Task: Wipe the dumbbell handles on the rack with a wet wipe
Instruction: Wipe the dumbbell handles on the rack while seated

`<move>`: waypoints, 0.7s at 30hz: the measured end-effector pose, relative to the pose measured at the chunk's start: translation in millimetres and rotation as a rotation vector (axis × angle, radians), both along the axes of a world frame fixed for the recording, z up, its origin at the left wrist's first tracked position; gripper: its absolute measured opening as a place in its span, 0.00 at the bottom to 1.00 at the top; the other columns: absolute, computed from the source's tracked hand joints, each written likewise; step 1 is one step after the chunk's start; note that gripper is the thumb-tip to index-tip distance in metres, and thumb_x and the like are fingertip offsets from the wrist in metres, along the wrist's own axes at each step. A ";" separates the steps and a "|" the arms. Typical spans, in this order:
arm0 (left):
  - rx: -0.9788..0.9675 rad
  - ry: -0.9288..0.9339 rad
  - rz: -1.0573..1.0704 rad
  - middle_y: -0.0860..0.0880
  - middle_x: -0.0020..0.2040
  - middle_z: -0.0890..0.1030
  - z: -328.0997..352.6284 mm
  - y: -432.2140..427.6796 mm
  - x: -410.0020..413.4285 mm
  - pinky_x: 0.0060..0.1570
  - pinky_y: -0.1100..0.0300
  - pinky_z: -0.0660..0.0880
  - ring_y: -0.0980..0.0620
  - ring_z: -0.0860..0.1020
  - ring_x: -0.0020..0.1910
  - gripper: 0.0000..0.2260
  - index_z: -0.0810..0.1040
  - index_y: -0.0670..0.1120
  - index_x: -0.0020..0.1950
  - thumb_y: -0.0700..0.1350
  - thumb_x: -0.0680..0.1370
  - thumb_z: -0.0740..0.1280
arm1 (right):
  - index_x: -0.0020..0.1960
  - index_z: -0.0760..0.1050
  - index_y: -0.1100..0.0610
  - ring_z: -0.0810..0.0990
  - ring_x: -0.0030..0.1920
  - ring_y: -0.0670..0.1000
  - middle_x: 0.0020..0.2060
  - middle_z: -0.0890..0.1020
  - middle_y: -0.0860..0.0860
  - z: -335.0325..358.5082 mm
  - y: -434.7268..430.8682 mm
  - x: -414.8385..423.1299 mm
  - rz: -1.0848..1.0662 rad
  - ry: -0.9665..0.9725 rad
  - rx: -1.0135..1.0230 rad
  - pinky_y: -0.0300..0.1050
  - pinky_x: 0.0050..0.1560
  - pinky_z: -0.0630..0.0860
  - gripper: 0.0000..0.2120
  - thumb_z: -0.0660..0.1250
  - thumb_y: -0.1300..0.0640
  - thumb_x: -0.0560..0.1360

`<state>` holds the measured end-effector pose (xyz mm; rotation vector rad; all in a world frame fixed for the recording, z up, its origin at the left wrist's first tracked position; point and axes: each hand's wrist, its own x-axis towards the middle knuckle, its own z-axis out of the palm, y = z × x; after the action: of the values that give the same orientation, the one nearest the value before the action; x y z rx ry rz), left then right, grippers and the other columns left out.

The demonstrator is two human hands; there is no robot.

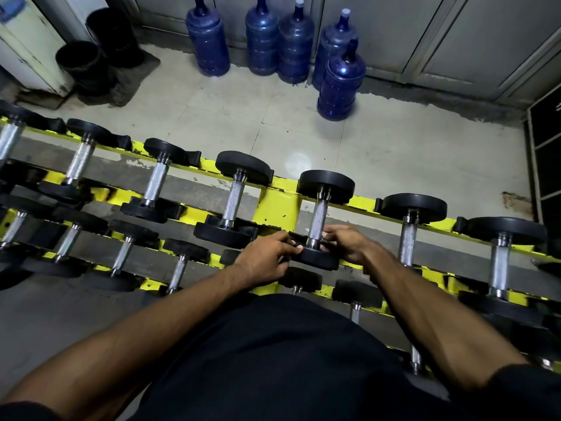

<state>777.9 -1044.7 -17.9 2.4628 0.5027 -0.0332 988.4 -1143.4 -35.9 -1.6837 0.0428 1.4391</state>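
Note:
A yellow rack (277,205) holds rows of black dumbbells with knurled steel handles. Both my hands are on the near black head (317,257) of one top-row dumbbell, whose steel handle (317,220) stands just right of the rack's yellow upright. My left hand (267,256) grips that head from the left, fingers curled on its edge. My right hand (346,241) holds it from the right, fingertips touching the base of the handle. No wet wipe shows in either hand. Neighbouring dumbbell handles (232,199) (406,238) stand on either side.
Several blue water jugs (340,80) stand on the tiled floor behind the rack, near grey cabinet doors. Black buckets (82,62) sit at the back left. A lower row of smaller dumbbells (179,268) lies closer to me. A dark shelf unit (546,147) is at the right edge.

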 end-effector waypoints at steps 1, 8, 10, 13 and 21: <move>0.000 0.003 -0.002 0.55 0.59 0.78 0.3 0.3 0.5 0.52 0.53 0.80 0.55 0.79 0.55 0.16 0.81 0.54 0.65 0.45 0.78 0.68 | 0.56 0.77 0.69 0.80 0.37 0.51 0.45 0.80 0.61 2.9 -3.4 3.9 0.035 -0.019 -0.007 0.38 0.33 0.80 0.15 0.57 0.77 0.76; 0.002 0.010 0.015 0.57 0.57 0.78 -1.1 2.5 2.4 0.51 0.53 0.80 0.55 0.79 0.54 0.16 0.82 0.55 0.63 0.46 0.77 0.68 | 0.46 0.85 0.58 0.83 0.38 0.49 0.39 0.85 0.51 6.6 -15.0 -3.1 0.445 -0.882 0.123 0.43 0.39 0.80 0.05 0.77 0.63 0.70; 0.010 0.010 0.016 0.56 0.57 0.78 -0.3 1.8 3.5 0.50 0.53 0.80 0.55 0.79 0.53 0.15 0.82 0.55 0.63 0.46 0.77 0.69 | 0.49 0.86 0.56 0.81 0.42 0.48 0.43 0.84 0.49 6.9 -10.5 -2.8 0.729 -1.128 0.306 0.42 0.42 0.78 0.08 0.75 0.63 0.71; 0.010 0.013 0.014 0.56 0.57 0.78 0.4 1.6 3.7 0.50 0.53 0.80 0.55 0.79 0.53 0.15 0.82 0.56 0.63 0.46 0.77 0.68 | 0.57 0.83 0.51 0.81 0.50 0.49 0.54 0.83 0.46 18.7 14.7 -3.4 1.136 -1.374 0.258 0.43 0.43 0.76 0.11 0.72 0.60 0.75; 0.002 0.009 -0.006 0.56 0.57 0.78 0.2 1.8 1.0 0.50 0.54 0.79 0.54 0.79 0.54 0.15 0.81 0.56 0.64 0.47 0.78 0.67 | 0.46 0.77 0.57 0.81 0.46 0.57 0.41 0.77 0.51 55.0 88.8 -31.6 1.774 -1.415 -0.303 0.50 0.43 0.76 0.02 0.68 0.58 0.75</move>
<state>778.9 -1042.8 -17.8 2.4673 0.4994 -0.0467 956.8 -1054.6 19.2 -2.6450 -2.5668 0.6698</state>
